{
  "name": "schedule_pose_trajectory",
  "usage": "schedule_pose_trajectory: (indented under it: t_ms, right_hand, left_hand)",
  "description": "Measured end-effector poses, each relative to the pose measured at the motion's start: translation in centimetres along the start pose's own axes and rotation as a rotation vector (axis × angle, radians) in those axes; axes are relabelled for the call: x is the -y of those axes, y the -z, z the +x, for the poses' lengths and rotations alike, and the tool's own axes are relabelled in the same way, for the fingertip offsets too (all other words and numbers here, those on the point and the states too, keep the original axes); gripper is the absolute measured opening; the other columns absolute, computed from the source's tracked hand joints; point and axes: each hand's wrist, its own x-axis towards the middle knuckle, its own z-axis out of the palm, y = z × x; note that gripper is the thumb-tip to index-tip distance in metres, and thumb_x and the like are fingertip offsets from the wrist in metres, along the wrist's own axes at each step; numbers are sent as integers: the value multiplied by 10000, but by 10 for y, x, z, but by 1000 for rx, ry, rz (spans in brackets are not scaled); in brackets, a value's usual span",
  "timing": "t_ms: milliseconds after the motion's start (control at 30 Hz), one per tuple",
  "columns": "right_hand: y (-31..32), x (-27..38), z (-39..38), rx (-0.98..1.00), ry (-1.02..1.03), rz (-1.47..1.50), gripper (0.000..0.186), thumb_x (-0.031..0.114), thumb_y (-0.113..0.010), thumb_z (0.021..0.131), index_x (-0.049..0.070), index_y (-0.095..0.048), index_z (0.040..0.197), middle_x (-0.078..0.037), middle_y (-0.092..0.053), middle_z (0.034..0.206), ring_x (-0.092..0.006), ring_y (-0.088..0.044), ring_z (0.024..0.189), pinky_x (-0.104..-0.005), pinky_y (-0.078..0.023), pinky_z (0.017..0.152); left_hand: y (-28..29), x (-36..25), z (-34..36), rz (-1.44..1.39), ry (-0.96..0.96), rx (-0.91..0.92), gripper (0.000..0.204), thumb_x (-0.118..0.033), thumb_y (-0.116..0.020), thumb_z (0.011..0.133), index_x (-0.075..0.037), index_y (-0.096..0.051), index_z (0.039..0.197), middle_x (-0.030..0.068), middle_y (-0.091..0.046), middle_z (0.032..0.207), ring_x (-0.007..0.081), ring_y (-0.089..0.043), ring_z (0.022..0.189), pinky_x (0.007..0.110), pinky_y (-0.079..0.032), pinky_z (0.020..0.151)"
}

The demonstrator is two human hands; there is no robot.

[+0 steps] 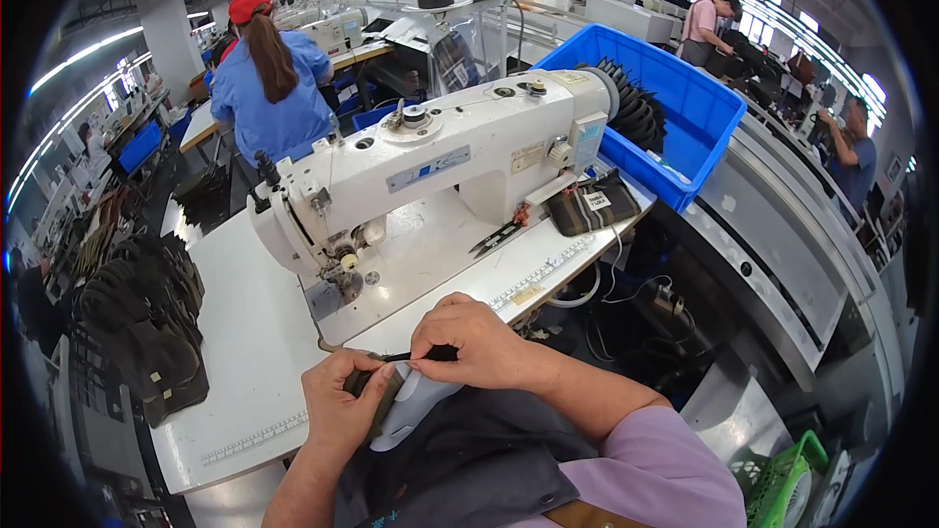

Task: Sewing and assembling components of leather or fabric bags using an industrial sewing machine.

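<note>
At the near edge of a white sewing table [245,332], we see the left hand [335,399] and the right hand [476,344] close together before a white sewing machine [430,164]; the fingers of each are curled nearly closed against the thumb, pinching a narrow dark fabric piece [397,358] that spans the gap between them. Beyond the machine's right end we find an open-topped blue bin [696,88], with a row of dark curved pieces [631,103] along its left side. At lower right we notice a green basket [808,450], its contents too unclear to tell. On the tabletop, a heap of dark pieces [147,323] lies far left, and a plaid pouch [587,210] rests near the machine's base
</note>
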Motion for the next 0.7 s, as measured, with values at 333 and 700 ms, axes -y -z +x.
schedule_pose_trajectory:
  t_ms: [333, 700]
  right_hand:
    - [3, 2, 5, 89, -79, 83, 107, 104, -800, 776, 97, -696, 798, 8, -732, 836, -185, -669, 801, -342, -459, 911]
    - [2, 8, 9, 85, -53, 98, 110, 72, -801, 778, 86, -693, 791, -3, -723, 819, -176, -668, 780, -348, -468, 943]
  left_hand:
    - [6, 6, 4, -195, 84, 30, 154, -38, -826, 799, 8, -680, 815, 74, -717, 832, 111, -649, 769, 266, -511, 727]
    - [18, 2, 7, -67, -21, 77, 179, -112, -870, 754, -21, -728, 815, 67, -719, 781, 159, -660, 697, 282, -514, 661]
